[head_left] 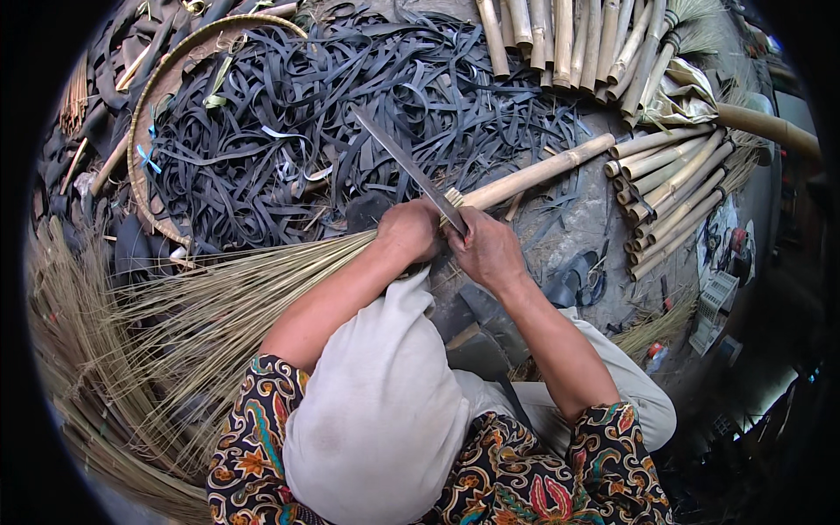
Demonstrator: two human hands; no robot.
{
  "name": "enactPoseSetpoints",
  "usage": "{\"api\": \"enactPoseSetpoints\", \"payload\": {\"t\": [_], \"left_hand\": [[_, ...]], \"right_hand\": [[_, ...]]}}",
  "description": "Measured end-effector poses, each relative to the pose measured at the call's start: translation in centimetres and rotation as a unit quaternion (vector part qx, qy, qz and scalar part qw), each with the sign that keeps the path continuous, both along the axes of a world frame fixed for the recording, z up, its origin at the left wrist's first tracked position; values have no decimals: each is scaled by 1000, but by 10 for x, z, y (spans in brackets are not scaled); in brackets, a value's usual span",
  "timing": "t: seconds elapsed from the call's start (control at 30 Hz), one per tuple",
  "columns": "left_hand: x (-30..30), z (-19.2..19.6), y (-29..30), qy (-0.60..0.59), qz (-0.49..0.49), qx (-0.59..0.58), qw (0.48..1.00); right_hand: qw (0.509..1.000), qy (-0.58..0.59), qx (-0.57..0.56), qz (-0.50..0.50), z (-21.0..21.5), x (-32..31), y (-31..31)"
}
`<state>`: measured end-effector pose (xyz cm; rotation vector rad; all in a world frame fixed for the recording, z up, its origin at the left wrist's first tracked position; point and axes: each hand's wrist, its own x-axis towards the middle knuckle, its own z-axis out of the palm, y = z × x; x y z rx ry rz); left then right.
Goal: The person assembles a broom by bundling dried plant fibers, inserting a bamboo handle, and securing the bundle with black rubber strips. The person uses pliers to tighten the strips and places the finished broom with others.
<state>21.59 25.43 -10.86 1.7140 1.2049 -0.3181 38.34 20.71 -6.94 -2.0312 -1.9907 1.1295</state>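
Observation:
My left hand (409, 233) is closed around a thick bundle of dry grass stalks (289, 271). The long ends of the stalks fan out to the left, and their short tips stick up between my hands. My right hand (488, 249) grips a long knife (407, 162) near its lower end, with the handle hidden in the fist. The flat metal blade slants up and to the left, across the stalk tips. Both fists are close together above my raised knee in pale trousers (376, 411). Just behind them lies a bamboo pole (542, 171) pointing right.
A large heap of black rubber strips (332, 131) fills a round woven tray (137, 166) and spills past it. Bound bamboo-handled brooms (674, 188) lie at the right, others (582, 39) at the top. Loose grass stalks (70, 350) pile up at the left. A sandal (573, 278) lies right of my hands.

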Motion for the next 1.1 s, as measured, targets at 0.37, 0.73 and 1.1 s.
{"api": "enactPoseSetpoints", "payload": {"t": [0.37, 0.73, 1.1], "left_hand": [[2, -16, -4, 7, -22, -20, 1000], [-1, -16, -3, 0, -4, -32, 999], [-4, -7, -4, -9, -4, -9, 1000]], "right_hand": [[992, -48, -78, 85, 10, 1, 24], [987, -27, -74, 139, 9, 8, 34], [969, -72, -81, 223, 15, 22, 53]]}}
